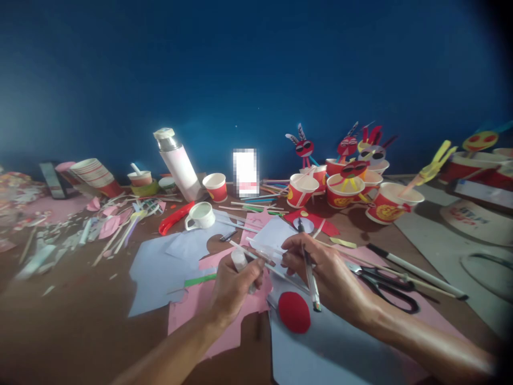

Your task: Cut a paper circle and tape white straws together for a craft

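Observation:
My left hand (240,283) is closed round a small white tube (239,260), perhaps glue. A thin white stick (288,279) runs slantwise from its fingertips under my right hand. My right hand (316,259) is closed, with a black-and-clear pen (308,267) lying across its fingers. Its fingertips meet a pale translucent strip (264,248) close to the left hand; how firmly they pinch it I cannot tell. Just below lies a red paper oval (294,312) on a light blue sheet (320,353). Pink paper (208,321) lies under the left hand.
Black-handled scissors (385,286) and a marker (417,271) lie right of my right hand. Behind stand a mug (200,216), a white flask (180,168) and several red paper cups (395,203) with paper-faced figures. Paper scraps (108,227) litter the left; a blue wall (240,80) rises behind.

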Tool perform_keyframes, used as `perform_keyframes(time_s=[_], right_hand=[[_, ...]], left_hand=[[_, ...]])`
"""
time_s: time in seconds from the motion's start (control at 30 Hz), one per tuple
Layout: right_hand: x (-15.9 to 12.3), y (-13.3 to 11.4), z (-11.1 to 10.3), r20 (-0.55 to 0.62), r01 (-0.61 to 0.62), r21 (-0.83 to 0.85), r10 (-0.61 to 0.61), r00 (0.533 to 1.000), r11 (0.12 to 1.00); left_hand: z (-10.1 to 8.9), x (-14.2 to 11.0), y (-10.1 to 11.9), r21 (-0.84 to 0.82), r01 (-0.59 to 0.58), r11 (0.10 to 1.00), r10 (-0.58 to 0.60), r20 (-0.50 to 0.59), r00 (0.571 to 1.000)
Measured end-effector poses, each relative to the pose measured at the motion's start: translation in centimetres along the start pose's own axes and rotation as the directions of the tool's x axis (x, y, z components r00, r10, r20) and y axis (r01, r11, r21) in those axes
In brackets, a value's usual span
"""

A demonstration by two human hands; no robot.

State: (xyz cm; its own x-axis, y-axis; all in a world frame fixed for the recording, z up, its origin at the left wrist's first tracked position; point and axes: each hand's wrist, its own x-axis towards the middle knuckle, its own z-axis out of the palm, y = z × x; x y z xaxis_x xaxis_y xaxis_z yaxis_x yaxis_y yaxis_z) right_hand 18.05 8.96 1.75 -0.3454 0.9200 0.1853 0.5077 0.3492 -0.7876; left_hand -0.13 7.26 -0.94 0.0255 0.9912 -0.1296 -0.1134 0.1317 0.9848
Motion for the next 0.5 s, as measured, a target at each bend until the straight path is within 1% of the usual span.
perform_keyframes(time_s=[0.2,0.3,0.4,0.43,0.5], right_hand=[[0.1,0.7,-0.2,-0.052,0.063,-0.127,-0.070,0.996,0.990],[0.1,0.9,-0.4,-0.062,0.146,-0.192,-0.161,0.985,0.970],[0.4,1.2,-1.1,-0.101,0.222,-0.265,-0.257,0.961,0.938],[0.6,1.3,-1.4,-0.125,0.230,-0.290,-0.275,0.953,0.929],[1.1,1.6,-2.1,-0.181,0.205,-0.324,-0.274,0.945,0.924]], left_hand=[[0.1,0.0,0.2,-0.106,0.016,0.994,-0.013,0.024,1.000],[0.1,0.0,0.2,-0.135,0.019,0.991,-0.015,0.036,0.999],[0.0,0.1,0.2,-0.146,0.018,0.989,-0.011,0.049,0.999],[-0.1,0.1,0.1,-0.149,0.018,0.989,-0.012,0.042,0.999],[-0.4,0.2,0.1,-0.152,0.018,0.988,-0.014,0.024,1.000]])
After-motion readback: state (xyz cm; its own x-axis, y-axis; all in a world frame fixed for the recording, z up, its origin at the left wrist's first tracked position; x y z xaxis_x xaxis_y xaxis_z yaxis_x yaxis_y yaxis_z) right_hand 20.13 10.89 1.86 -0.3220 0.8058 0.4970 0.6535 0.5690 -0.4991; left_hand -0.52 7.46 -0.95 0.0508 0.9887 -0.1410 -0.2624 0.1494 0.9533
